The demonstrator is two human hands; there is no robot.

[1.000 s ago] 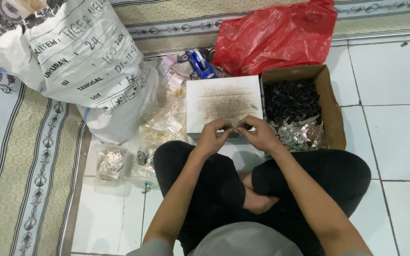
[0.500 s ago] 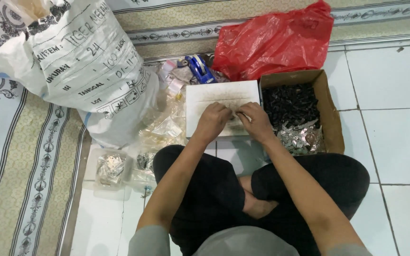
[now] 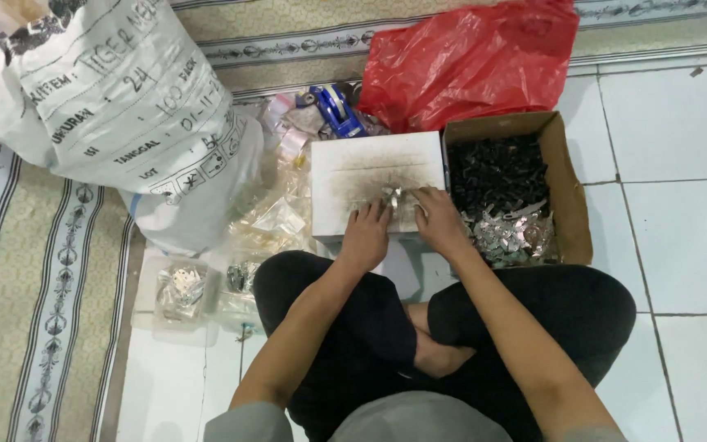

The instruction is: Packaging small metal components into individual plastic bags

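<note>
Both hands have come forward off the lap since a second ago and now rest on the top of the white box (image 3: pixel 370 168), whose surface is smudged dark near its middle. Left hand (image 3: pixel 366 237) lies palm down at the near edge of that box, fingers curled loosely and pointing away from the person; whether it pinches anything I cannot tell. Right hand (image 3: pixel 439 221) sits just beside it, towards the box's near right corner, its fingers bent down onto a small heap of silvery metal pieces (image 3: pixel 394 198) that lies between the two hands; it touches the heap, but a firm grip on any single piece cannot be made out.

Against the white box's right edge stands an open cardboard box (image 3: pixel 570 196). Its far half holds dark small parts (image 3: pixel 497 168), and its near half holds more shiny metal bits (image 3: pixel 513 233). Behind both boxes lies a crumpled red plastic bag (image 3: pixel 472 57), and beside it, at the far left corner of the white box, a blue tape dispenser (image 3: pixel 337 110). A large white sack (image 3: pixel 124 115) with printing stands to the left, partly on the patterned rug (image 3: pixel 34 311). Clear plastic bags (image 3: pixel 276 217) are strewn between sack and box, and a small clear tub (image 3: pixel 177 290) with metal pieces sits on the tiled floor (image 3: pixel 681 245) near the person's left knee.
</note>
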